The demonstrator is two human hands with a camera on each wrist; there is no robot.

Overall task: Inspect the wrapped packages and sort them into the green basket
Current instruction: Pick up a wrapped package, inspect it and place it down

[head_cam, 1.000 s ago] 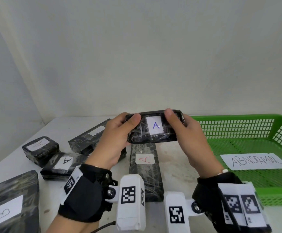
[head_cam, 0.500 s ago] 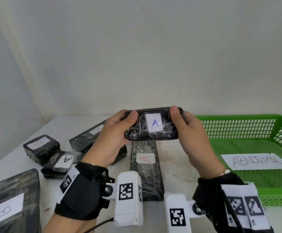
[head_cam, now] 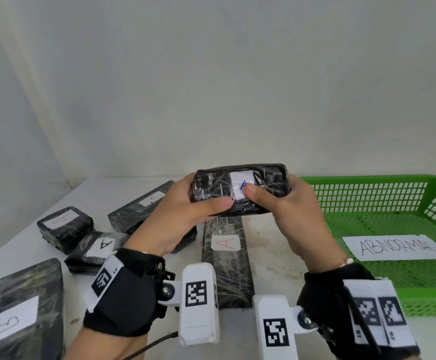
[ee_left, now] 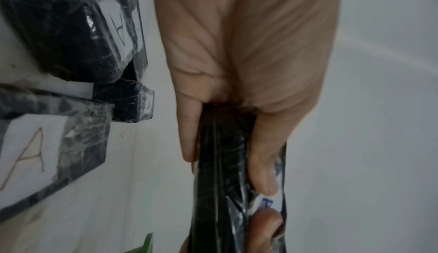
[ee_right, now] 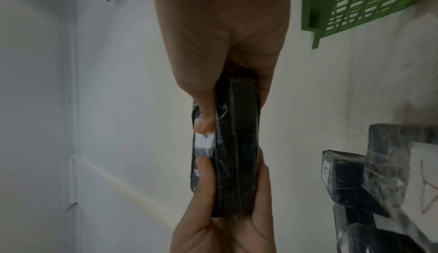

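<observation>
A black film-wrapped package (head_cam: pixel 240 189) with a white label marked A is held up above the table by both hands. My left hand (head_cam: pixel 185 211) grips its left end, thumb laid across the front. My right hand (head_cam: pixel 287 203) grips the right end, its thumb pressing over the label. In the left wrist view the package (ee_left: pixel 225 172) runs between my fingers and thumb. In the right wrist view the package (ee_right: pixel 237 144) is seen edge-on, both thumbs meeting at the label. The green basket (head_cam: pixel 367 183) stands at the right with a paper reading ABNORMAL (head_cam: pixel 398 246) inside.
On the white table lie more black wrapped packages: a long one labelled A (head_cam: pixel 226 261) below my hands, a flat one (head_cam: pixel 144 209) behind my left hand, two small ones marked A (head_cam: pixel 64 226) (head_cam: pixel 94 250), and a large one marked B (head_cam: pixel 19 313) at the near left. A wall stands behind.
Both thumbs have slid inward along the package's front; the right thumb now covers part of the label. The package has tilted so its top face shows more.
</observation>
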